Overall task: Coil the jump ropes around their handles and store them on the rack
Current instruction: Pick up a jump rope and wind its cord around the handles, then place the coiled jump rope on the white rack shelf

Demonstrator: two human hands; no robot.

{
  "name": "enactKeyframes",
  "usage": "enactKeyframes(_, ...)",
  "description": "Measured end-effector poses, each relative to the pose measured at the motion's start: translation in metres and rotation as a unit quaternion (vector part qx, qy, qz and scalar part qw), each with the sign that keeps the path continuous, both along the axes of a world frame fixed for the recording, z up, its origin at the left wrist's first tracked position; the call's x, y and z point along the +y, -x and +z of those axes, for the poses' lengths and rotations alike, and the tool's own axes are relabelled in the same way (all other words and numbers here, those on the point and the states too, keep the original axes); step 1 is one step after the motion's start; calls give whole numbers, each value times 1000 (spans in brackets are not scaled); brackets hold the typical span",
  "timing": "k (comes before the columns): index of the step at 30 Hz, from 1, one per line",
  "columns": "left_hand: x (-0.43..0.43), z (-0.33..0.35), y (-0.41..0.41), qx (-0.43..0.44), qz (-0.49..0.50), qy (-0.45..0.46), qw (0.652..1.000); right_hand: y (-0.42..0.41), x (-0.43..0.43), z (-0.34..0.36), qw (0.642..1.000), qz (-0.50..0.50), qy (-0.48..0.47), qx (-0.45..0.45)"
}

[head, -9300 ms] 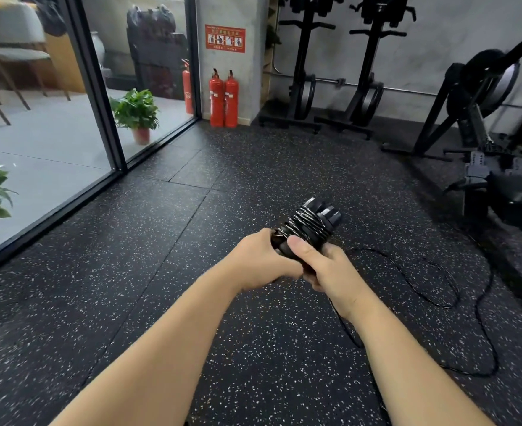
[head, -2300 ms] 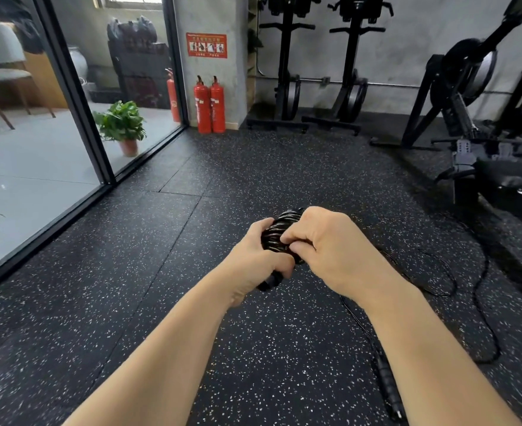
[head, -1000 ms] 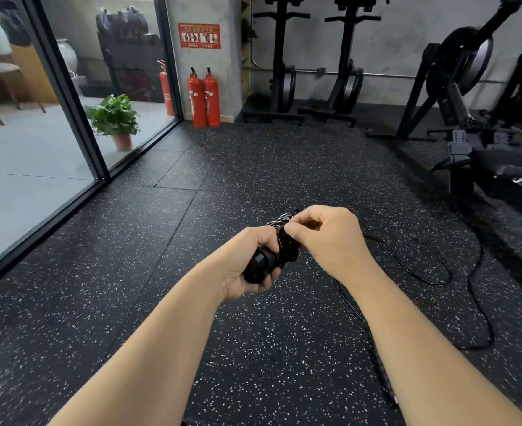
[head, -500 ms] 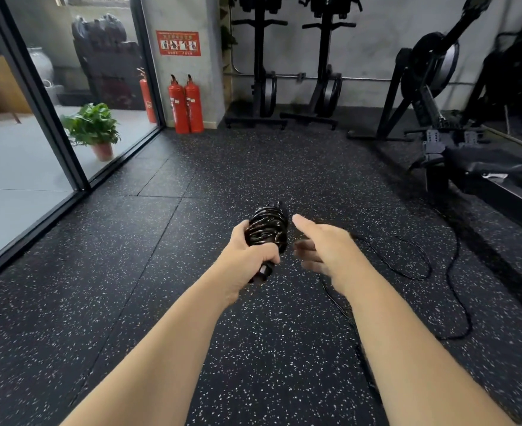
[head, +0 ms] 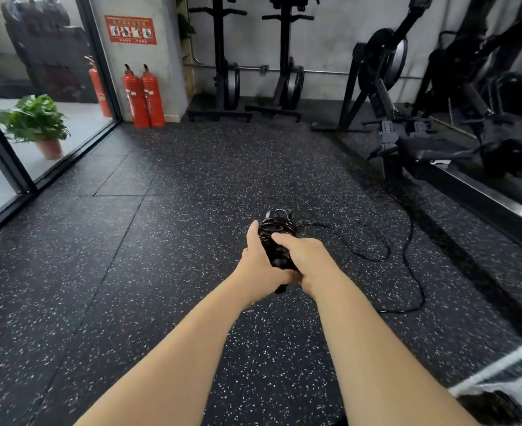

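A black jump rope is coiled into a tight bundle [head: 276,232] around its handles, held out in front of me at mid-frame. My left hand [head: 258,265] grips the bundle's lower part from the left. My right hand [head: 307,259] grips it from the right, thumb lying across the coils. A second black jump rope [head: 407,250] lies loose in loops on the speckled rubber floor, just right of my hands. No storage rack for the ropes can be identified with certainty.
Two red fire extinguishers [head: 143,96] stand at the far wall by a glass door. A potted plant [head: 35,124] sits beyond the glass. Rowing machines [head: 438,142] line the right side, upright machines [head: 253,72] the back. A white wire frame [head: 512,373] shows at lower right.
My right hand, open and off the bundle half a second ago, has closed back onto it. The view has swung to the right and the bundle sits lower between both hands.
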State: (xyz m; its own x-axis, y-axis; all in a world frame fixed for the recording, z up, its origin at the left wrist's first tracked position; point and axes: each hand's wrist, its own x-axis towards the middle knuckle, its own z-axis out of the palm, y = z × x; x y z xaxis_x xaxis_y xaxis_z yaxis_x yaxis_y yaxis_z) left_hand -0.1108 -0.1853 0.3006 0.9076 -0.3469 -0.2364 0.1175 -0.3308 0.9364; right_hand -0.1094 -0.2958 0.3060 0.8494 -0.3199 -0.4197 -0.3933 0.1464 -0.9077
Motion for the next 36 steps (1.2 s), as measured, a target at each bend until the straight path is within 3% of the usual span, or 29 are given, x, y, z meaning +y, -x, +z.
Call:
enactKeyframes(8, 0, 14, 5, 112, -33, 58, 991, 27, -20, 10, 994, -97, -41, 31)
enactKeyframes(13, -9, 36, 29, 96, -77, 14, 992, 61, -38, 26, 992, -105, -56, 48)
enactKeyframes(24, -84, 44, 104, 75, -155, -59, 983, 169, -83, 52, 980, -175, 3, 90)
enactKeyframes(36, -182, -16, 165, 91, -231, -110, 963, 251, -166, -24, 935, -335, -35, 108)
